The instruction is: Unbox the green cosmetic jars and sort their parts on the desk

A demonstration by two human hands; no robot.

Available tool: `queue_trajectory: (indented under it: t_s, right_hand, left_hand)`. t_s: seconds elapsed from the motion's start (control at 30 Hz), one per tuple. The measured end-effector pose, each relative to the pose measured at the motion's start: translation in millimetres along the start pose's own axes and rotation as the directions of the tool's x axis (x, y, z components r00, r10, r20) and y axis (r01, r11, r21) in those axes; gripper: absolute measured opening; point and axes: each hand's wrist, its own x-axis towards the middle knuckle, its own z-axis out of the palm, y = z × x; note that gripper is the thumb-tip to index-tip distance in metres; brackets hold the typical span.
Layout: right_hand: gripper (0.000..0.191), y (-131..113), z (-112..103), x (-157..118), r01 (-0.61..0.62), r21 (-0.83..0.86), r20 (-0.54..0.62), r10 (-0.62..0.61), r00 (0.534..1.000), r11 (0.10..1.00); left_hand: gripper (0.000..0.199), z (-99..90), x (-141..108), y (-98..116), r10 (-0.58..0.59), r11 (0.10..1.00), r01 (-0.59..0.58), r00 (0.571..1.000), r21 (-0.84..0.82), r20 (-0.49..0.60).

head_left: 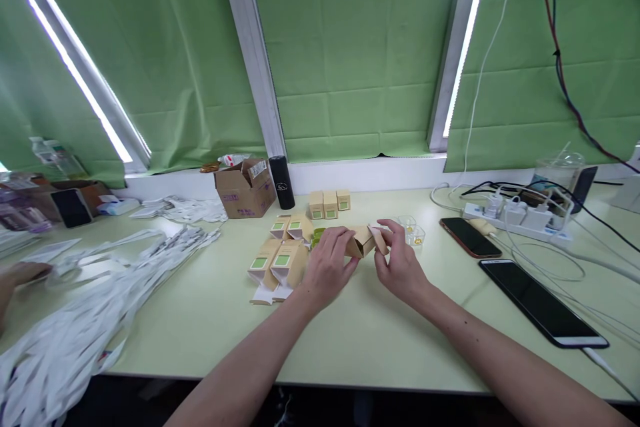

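Note:
My left hand (pixel 327 260) grips the body of a small brown cardboard box (pixel 361 242) from its left side. The fingers of my right hand (pixel 400 263) pinch the box's raised end flap on the right. To the left of my left hand stand several like boxes (pixel 290 261) with green-and-white labels, their ends open. Something bright green (pixel 317 236) shows partly behind my left hand. Three closed boxes (pixel 330 204) stand farther back. Just beyond my right hand sit small clear plastic containers (pixel 414 233) with yellowish bits inside.
White strips (pixel 100 300) cover the table's left side, where another person's hand (pixel 23 273) reaches in. A carton (pixel 245 188) and a black bottle (pixel 282 183) stand at the back. Two phones (pixel 543 300), a power strip (pixel 520 221) and tangled cables lie on the right.

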Motion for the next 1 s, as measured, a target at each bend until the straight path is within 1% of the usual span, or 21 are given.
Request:
queue_trajectory:
  t_s: [0.07, 0.2, 0.3, 0.37, 0.43, 0.5, 0.6, 0.67, 0.73, 0.87, 0.93, 1.0]
  right_hand:
    - [0.051, 2, -2, 1, -0.018, 0.03, -0.014, 0.019, 1.0, 0.999]
    - [0.038, 3, -3, 3, -0.025, 0.075, -0.094, 0.032, 0.995, 0.997]
    - [0.033, 2, -3, 5, -0.036, 0.083, -0.126, 0.046, 0.991, 0.996]
    - [0.034, 3, -4, 7, -0.024, 0.052, -0.176, 0.033, 0.984, 0.998]
    - [0.036, 5, -6, 10, 0.004, -0.02, -0.256, -0.009, 0.967, 1.0]
    - [0.038, 9, -9, 14, 0.043, -0.11, -0.33, -0.077, 0.941, 0.993]
    - [0.039, 15, -14, 19, 0.118, -0.216, -0.376, -0.194, 0.906, 0.969]
    - [0.039, 19, -16, 19, 0.181, -0.25, -0.357, -0.264, 0.896, 0.951]
    - [0.041, 22, -16, 19, 0.255, -0.258, -0.306, -0.329, 0.893, 0.932]
    - [0.048, 27, -14, 18, 0.416, -0.217, -0.193, -0.457, 0.868, 0.883]
    - [0.051, 28, -13, 18, 0.447, -0.188, -0.172, -0.477, 0.862, 0.875]
    - [0.051, 28, -13, 18, 0.428, -0.177, -0.158, -0.454, 0.877, 0.887]
  left_hand:
    - [0.05, 1.4, -2, -3, -0.067, 0.995, 0.069, 0.997, -0.073, 0.033]
    - [0.053, 5.2, -6, -8, -0.181, 0.968, 0.194, 0.979, -0.159, 0.092]
    - [0.05, 6.9, -7, -10, -0.194, 0.955, 0.217, 0.973, -0.202, 0.124]
    - [0.044, 7.1, -7, -9, -0.181, 0.95, 0.21, 0.973, -0.23, 0.141]
    - [0.039, 6.9, -6, -8, -0.172, 0.947, 0.208, 0.972, -0.247, 0.157]
    - [0.037, 6.4, -5, -7, -0.175, 0.945, 0.215, 0.969, -0.248, 0.173]
    - [0.042, 5.8, -5, -6, -0.19, 0.943, 0.23, 0.965, -0.239, 0.181]
    - [0.047, 5.4, -5, -5, -0.196, 0.942, 0.237, 0.963, -0.239, 0.183]
    - [0.052, 5.2, -5, -5, -0.198, 0.941, 0.241, 0.962, -0.238, 0.19]
    - [0.06, 6.0, -6, -6, -0.199, 0.946, 0.242, 0.959, -0.216, 0.204]
    - [0.064, 7.3, -6, -6, -0.209, 0.947, 0.248, 0.958, -0.202, 0.197]
    - [0.066, 8.8, -7, -7, -0.216, 0.949, 0.251, 0.959, -0.191, 0.185]
